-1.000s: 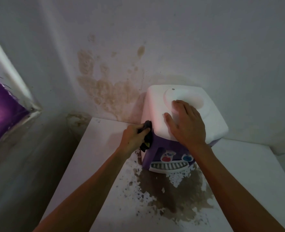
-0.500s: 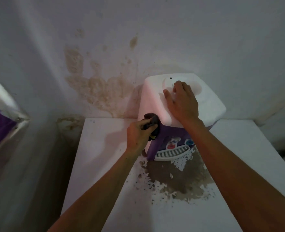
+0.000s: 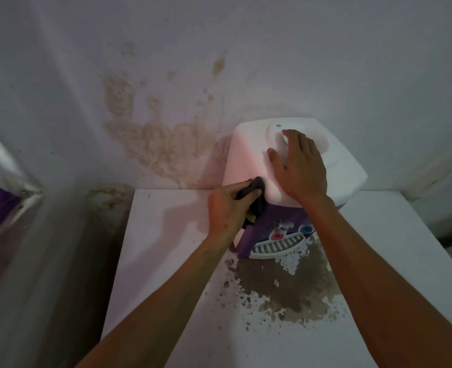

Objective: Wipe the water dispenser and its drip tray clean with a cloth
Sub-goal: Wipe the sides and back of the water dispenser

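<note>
Wiping the dispenser's (image 3: 248, 155) left edge: left hand (image 3: 229, 211) grips a dark cloth (image 3: 336, 193) bunched against the corner where white top meets purple body, likely for scrubbing pressure. Right hand (image 3: 302, 168) lies flat on the dispenser's top, fingers spread and grasping nothing, probably bracing it against the push. Dispenser sits on a white counter (image 3: 166, 248) against the stained wall (image 3: 153, 134). Drip tray (image 3: 278, 247) at the dispenser's front base looks untouched; brown patch (image 3: 280, 290) just in front of it.

Both forearms look bare, no sleeves, seemingly no rings on the fingers (image 3: 295, 143).
</note>
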### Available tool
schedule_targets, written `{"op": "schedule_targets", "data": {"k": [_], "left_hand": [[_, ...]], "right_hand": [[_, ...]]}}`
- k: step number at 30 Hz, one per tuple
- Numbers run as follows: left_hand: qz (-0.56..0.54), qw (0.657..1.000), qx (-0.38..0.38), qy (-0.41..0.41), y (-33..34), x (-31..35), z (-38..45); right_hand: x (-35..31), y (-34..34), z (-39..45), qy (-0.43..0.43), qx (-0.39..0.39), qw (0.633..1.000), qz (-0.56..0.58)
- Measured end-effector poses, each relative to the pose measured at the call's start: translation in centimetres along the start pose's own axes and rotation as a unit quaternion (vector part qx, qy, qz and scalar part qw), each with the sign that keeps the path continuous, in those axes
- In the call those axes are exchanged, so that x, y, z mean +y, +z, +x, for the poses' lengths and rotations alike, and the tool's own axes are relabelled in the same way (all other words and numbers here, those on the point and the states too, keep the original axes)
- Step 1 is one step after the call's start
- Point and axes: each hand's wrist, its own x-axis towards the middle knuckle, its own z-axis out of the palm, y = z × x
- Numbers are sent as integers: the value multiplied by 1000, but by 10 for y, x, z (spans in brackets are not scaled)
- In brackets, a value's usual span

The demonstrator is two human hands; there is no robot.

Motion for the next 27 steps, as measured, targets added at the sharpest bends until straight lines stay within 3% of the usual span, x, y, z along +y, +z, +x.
{"op": "schedule_targets", "data": {"k": [7,14,21,27], "left_hand": [[35,996,-3,-76,-2,-15,16],[5,1000,10,-6,-3,2,37],[53,996,8,-69,0,-27,19],[20,999,25,-6,-2,-6,37]], "right_hand": [[0,1,-1,1,-13,999,-29],[1,3,1,10,-7,1000,-28],[0,5,0,21,-16,999,-34],[-1,4,1,4,-15,998,-56]]}}
